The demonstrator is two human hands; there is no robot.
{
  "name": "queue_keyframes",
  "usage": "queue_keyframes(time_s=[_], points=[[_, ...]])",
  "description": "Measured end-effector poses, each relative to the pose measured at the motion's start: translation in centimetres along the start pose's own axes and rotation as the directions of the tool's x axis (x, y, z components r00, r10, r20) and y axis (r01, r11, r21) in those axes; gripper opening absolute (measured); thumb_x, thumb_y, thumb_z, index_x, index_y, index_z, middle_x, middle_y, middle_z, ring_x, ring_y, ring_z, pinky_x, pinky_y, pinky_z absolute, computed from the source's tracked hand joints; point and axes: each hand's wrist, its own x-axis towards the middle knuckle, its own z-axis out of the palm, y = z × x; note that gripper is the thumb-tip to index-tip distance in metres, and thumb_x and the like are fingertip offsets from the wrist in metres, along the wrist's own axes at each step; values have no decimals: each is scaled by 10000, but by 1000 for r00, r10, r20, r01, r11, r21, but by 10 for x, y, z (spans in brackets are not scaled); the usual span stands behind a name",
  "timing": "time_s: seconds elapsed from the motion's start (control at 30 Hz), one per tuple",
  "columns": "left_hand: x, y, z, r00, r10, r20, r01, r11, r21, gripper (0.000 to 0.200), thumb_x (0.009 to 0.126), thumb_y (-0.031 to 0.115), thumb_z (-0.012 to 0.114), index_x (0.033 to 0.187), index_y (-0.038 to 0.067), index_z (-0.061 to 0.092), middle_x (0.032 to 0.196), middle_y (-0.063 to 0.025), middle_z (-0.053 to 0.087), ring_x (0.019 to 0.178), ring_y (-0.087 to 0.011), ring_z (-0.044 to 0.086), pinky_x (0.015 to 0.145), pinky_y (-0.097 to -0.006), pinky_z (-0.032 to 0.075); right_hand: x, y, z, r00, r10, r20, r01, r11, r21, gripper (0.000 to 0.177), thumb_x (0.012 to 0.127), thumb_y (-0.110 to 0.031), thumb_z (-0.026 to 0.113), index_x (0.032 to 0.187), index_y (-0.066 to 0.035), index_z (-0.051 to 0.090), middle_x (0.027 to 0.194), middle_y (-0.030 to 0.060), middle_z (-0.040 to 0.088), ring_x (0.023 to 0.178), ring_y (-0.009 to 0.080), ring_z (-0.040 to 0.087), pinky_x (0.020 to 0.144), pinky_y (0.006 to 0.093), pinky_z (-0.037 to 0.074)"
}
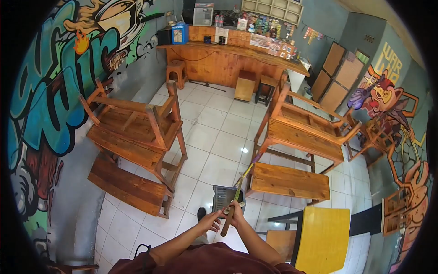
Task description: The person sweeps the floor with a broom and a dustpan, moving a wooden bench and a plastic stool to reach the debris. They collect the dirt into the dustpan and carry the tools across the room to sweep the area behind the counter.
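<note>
In front of my body I hold a long stick (244, 177), with a brown lower end, a yellow-green middle and a purple patch farther up. My right hand (238, 215) is closed round it near the brown end. Just to the left, my left hand (211, 223) has its curled fingers against the same stick; how firmly they grip is hard to see. Below and beyond my hands, a grey dustpan (221, 197) stands on the tiled floor, partly covered by the stick and my right hand. The stick's far end reaches toward the bench at the right.
Wooden tables with upturned benches on top stand left (125, 146) and right (301, 137). Low benches (127, 185) (289, 181) sit before them. A yellow table (323, 237) is close at my right. A wooden counter (205, 64) and stools (175, 71) are at the back.
</note>
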Motion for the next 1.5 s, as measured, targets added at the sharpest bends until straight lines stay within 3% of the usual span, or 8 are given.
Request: queue_keyframes(time_s=[0.37, 0.73, 0.8, 1.07, 1.13, 1.2, 1.23, 1.5], points=[[154, 140, -60, 988, -127, 83, 126, 992, 19, 585, 773, 631, 377, 999, 107, 504, 889, -58, 549, 811, -176, 571, 668, -319, 479, 82, -126, 94, 994, 96, 43, -95, 995, -22, 199, 711, -241, 466, 719, -44, 441, 761, 144, 502, 712, 247, 529, 675, 354, 494], [329, 268, -74, 992, -122, 35, 127, 965, -229, 391, 847, 472, 387, 852, 115, 546, 634, -14, 525, 567, -137, 534, 554, -305, 453, 200, -274, 136, 922, 293, 255, -220, 935, -278, 186, 743, -230, 461, 827, -67, 492, 840, 145, 567, 757, 256, 566, 758, 403, 471], [351, 303, -75, 996, -55, 75, 70, 972, -223, 340, 859, 384, 399, 683, 110, 499, 466, 29, 371, 358, -78, 313, 349, -221, 321, 223, -303, 149, 915, 310, 258, -216, 916, -337, 207, 753, -232, 454, 869, -65, 494, 860, 142, 561, 789, 253, 562, 764, 414, 470], [425, 395, -114, 989, 31, -147, -104, 845, -524, 240, 853, 247, 411, 796, 75, 569, 712, -50, 554, 581, -131, 549, 436, -240, 440, 313, -406, 237, 702, 600, 383, -280, 727, -627, 416, 792, -313, 388, 1119, -60, 435, 1109, 195, 496, 1017, 375, 489, 853, 482, 401], [471, 385, -158, 983, 170, -68, -182, 888, -422, 199, 840, 234, 445, 858, 81, 571, 757, -53, 558, 668, -141, 559, 519, -252, 465, 355, -419, 247, 641, 670, 374, -315, 674, -668, 498, 798, -332, 385, 1229, -84, 370, 1168, 199, 448, 1054, 395, 460, 861, 497, 389], [511, 374, -192, 754, 656, -6, -656, 754, -6, 166, 797, 181, 530, 928, 86, 567, 880, -43, 558, 727, -125, 553, 571, -263, 457, 387, -431, 263, 639, 731, 238, -376, 568, -732, 538, 794, -334, 386, 1275, -99, 326, 1245, 196, 377, 1058, 405, 452, 857, 515, 382], [495, 407, -189, 924, 337, -183, -374, 895, -241, 193, 810, 178, 497, 913, 25, 554, 858, -81, 551, 733, -183, 573, 586, -291, 471, 407, -435, 269, 622, 740, 257, -369, 566, -737, 565, 789, -335, 389, 1286, -78, 308, 1280, 189, 335, 1088, 409, 420, 848, 533, 378], [568, 451, -334, 938, -107, -328, -64, 880, -471, 389, 863, 225, 387, 1064, -105, 349, 882, -181, 518, 678, -337, 609, 616, -425, 520, 497, -502, 362, 738, 592, 323, -287, 709, -644, 619, 753, -303, 426, 1227, 70, 290, 1277, 205, 344, 1147, 371, 366, 859, 570, 362]])
